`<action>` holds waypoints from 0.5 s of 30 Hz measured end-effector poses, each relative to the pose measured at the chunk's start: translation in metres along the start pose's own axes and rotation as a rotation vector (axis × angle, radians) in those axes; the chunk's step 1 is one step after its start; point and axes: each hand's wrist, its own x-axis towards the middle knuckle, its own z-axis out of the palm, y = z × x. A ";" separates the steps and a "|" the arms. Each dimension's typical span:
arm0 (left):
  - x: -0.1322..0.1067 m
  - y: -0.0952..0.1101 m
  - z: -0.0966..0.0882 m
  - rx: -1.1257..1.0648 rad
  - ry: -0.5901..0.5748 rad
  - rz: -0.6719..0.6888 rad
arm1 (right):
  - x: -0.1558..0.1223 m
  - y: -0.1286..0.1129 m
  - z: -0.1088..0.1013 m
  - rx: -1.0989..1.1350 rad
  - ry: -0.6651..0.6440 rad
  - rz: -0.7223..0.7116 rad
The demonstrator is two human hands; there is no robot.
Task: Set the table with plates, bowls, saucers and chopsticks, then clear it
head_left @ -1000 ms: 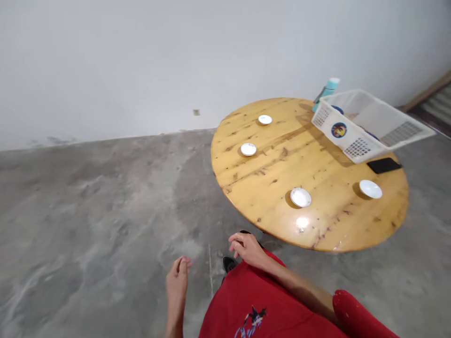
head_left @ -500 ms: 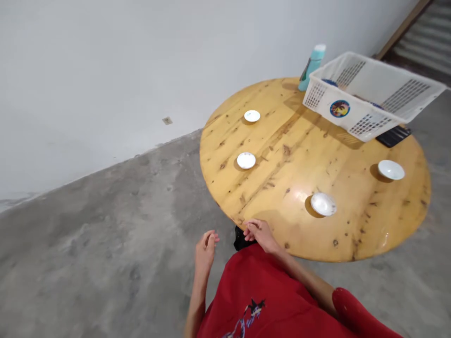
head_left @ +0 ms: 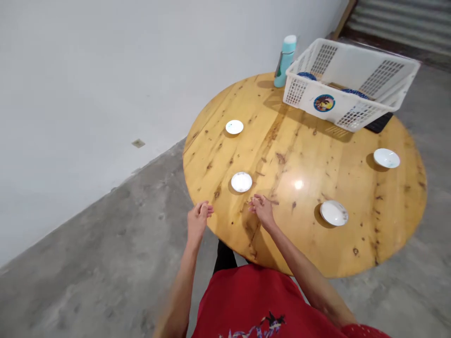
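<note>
My left hand (head_left: 198, 218) hangs at the near left edge of a round wooden table (head_left: 303, 155), its fingers loosely curled together with nothing in them. Over the tabletop, my right hand (head_left: 262, 210) is also curled, and I see nothing in it. The closest thing to both hands is a small white dish (head_left: 241, 181), just beyond them. More white dishes sit at the far left (head_left: 234, 126), near right (head_left: 334, 212) and far right (head_left: 386, 157).
A white plastic basket (head_left: 366, 75) holding blue items stands at the table's far side. A teal bottle (head_left: 285, 61) is to its left and a flat black object (head_left: 378, 123) lies behind it. A white wall runs along the left; the floor is grey concrete.
I have come closer to the table and turned right. Both hands rose from beside my red shirt to the table's near edge, the right one now over the top.
</note>
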 end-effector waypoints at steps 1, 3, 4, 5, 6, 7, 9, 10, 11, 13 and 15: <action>0.025 0.008 0.005 0.004 -0.038 0.021 | 0.005 -0.002 0.003 0.004 0.021 -0.006; 0.077 0.023 0.018 -0.002 -0.109 0.042 | 0.015 -0.005 0.010 -0.004 0.057 -0.020; 0.102 0.030 0.025 -0.012 -0.142 0.048 | 0.019 -0.006 0.014 -0.018 0.079 -0.024; 0.127 0.036 0.032 -0.021 -0.172 0.054 | 0.022 -0.007 0.020 -0.035 0.106 -0.024; 0.152 0.041 0.040 -0.027 -0.202 0.056 | 0.025 -0.009 0.025 -0.050 0.133 -0.024; 0.175 0.046 0.048 -0.028 -0.232 0.060 | 0.028 -0.010 0.031 -0.061 0.155 -0.022; 0.219 0.054 0.064 -0.013 -0.286 0.069 | 0.034 -0.012 0.043 -0.088 0.186 -0.010; 0.238 0.058 0.072 0.001 -0.308 0.072 | 0.036 -0.013 0.048 -0.115 0.202 -0.002; 0.257 0.063 0.080 0.016 -0.327 0.078 | 0.038 -0.014 0.053 -0.152 0.223 0.003; 0.290 0.071 0.098 0.043 -0.350 0.109 | 0.042 -0.014 0.061 -0.224 0.278 0.013; 0.318 0.080 0.116 0.064 -0.369 0.167 | 0.043 -0.014 0.066 -0.235 0.328 0.025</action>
